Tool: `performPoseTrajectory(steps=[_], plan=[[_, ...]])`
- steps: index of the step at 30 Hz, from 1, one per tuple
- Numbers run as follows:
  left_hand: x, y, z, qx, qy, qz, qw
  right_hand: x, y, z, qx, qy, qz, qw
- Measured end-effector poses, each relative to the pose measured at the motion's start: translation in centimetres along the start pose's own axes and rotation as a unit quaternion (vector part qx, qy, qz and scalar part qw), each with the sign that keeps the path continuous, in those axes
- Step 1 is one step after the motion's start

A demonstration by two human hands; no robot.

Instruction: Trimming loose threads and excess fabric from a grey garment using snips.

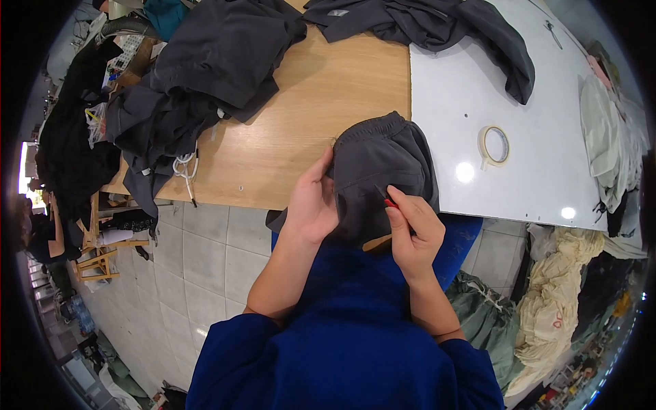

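Fine work at the cloth seemed in hand: the right hand [417, 230] pinched a small red-handled tool [391, 203] against the grey garment [383, 160], which overhung the wooden tabletop's [273, 150] near edge! Left hand [314, 205] alongside, fingers hidden, its grip impossible to tell. The next move called for steady fabric; leftward, bare wood offered room.

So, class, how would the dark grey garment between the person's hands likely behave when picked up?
The dark grey garment would probably sag rather than keep its shape, since its cloth bends into soft folds. Its gathered edge may stretch if pulled, as the puckers suggest elastic. It seems unlikely to roll, showing no firm, round form.
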State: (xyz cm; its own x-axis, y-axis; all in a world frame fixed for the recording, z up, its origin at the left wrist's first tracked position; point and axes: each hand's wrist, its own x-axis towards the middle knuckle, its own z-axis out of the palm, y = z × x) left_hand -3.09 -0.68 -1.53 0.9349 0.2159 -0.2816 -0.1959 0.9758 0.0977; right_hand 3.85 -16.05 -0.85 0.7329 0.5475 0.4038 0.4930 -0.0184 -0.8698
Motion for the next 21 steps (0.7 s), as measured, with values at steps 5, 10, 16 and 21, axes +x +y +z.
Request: performPoseTrajectory(steps=[5,10,16,21], plan=[[0.3,0.4,1.5,0.094,0.043,0.031,0.994,0.0,0.0,-0.4,0.022,-0.011,0.068,0.997],[2.3,5.0,0.1,0.715,0.106,0.273,0.634,-0.4,5.1,0.8,0.001,0.0,0.121,0.993],[-0.6,9.6,-3.4,0.691,0.221,0.384,0.571,-0.2,6.9,0.3,-0.117,-0.003,0.136,0.984],[-2.6,4.0,-5.0,0.839,0.249,0.292,0.387,0.0,6.9,-0.1,0.067,-0.003,0.233,0.97]])
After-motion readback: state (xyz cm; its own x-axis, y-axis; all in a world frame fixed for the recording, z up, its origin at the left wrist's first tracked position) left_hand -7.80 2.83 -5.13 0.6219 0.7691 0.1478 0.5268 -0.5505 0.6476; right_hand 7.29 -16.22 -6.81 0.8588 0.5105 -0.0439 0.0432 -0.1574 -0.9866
